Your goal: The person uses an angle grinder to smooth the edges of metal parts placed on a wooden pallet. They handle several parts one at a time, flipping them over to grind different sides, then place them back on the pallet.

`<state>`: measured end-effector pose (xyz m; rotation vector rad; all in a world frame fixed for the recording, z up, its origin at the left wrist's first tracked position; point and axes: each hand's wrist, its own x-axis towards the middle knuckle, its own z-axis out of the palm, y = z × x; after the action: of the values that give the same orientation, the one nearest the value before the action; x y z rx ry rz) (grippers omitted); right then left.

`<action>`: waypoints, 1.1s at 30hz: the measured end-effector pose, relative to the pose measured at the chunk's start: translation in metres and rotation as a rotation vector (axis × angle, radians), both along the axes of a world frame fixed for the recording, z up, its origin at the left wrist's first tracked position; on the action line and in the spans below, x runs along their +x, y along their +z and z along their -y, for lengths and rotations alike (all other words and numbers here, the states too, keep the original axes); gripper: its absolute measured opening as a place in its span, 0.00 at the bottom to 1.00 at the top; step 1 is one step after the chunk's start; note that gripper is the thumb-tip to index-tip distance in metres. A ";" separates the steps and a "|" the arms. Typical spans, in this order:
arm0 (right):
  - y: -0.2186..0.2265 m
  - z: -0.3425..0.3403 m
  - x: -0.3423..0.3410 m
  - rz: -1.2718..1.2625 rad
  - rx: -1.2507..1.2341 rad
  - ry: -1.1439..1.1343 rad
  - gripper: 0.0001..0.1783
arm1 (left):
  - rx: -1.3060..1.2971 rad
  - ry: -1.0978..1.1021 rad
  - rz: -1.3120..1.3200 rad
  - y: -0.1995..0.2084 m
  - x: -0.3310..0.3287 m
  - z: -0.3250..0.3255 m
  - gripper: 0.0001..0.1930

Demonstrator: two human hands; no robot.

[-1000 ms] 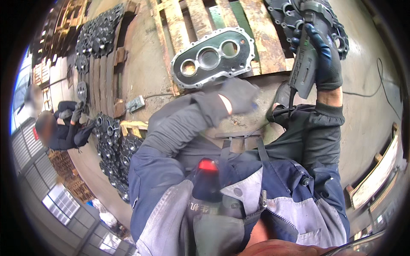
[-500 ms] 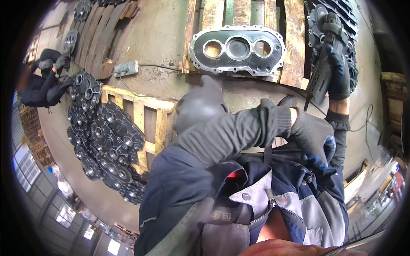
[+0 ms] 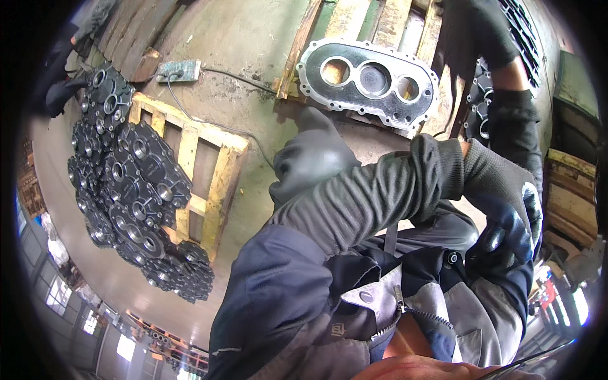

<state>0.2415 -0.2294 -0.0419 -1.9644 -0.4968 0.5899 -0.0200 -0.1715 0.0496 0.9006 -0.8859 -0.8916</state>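
Observation:
My left hand [image 3: 503,199], in a dark knit glove with a coated palm, is across my body beside my right sleeve. Its fingers are curled in, and whatever they may hold is hidden. My right arm reaches far forward, and my right hand [image 3: 484,31], dark-gloved, is at the top edge over the right side of the pallet. Its fingers blend into a dark blur, so I cannot make out a tool there. Left of it, an oblong black metal cover plate [image 3: 405,65] with three round openings and a silver bolt-hole rim lies on a wooden pallet [image 3: 306,31].
Stacked black castings [image 3: 136,183] lie at left beside another wooden pallet [image 3: 209,136]. A power strip [image 3: 179,71] with cables is on the floor. More black castings [image 3: 481,98] stand at right. Part of another person [image 3: 60,95] shows at far left.
My right hand has moved forward from the right stack to the top edge; the dark power tool it held is no longer plainly visible. My left hand has shifted right. The view has tilted.

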 end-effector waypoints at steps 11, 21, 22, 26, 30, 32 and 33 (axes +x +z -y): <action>-0.048 -0.110 -0.196 0.115 -0.638 0.709 0.44 | -0.130 0.176 -0.028 0.001 0.010 -0.032 0.21; -0.070 -0.145 -0.221 0.317 -0.812 1.029 0.39 | -0.225 0.269 -0.009 0.014 0.026 -0.042 0.21; -0.073 -0.148 -0.221 0.324 -0.836 1.043 0.39 | -0.231 0.277 -0.007 0.015 0.029 -0.042 0.21; -0.072 -0.165 -0.219 0.311 -0.865 0.957 0.36 | -0.244 0.304 -0.001 0.018 0.036 -0.045 0.21; -0.061 -0.186 -0.206 0.262 -0.843 0.811 0.28 | -0.252 0.330 0.002 0.019 0.038 -0.051 0.21; -0.064 -0.192 -0.193 0.310 -0.785 0.810 0.28 | -0.257 0.327 0.004 0.017 0.035 -0.057 0.21; -0.069 -0.193 -0.188 0.293 -0.839 0.760 0.28 | -0.259 0.325 0.002 0.017 0.034 -0.058 0.22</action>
<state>0.0531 -0.0361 -0.1113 -2.6526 -1.3834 1.1138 0.0137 -0.1134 0.0662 0.7906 -0.8068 -0.4830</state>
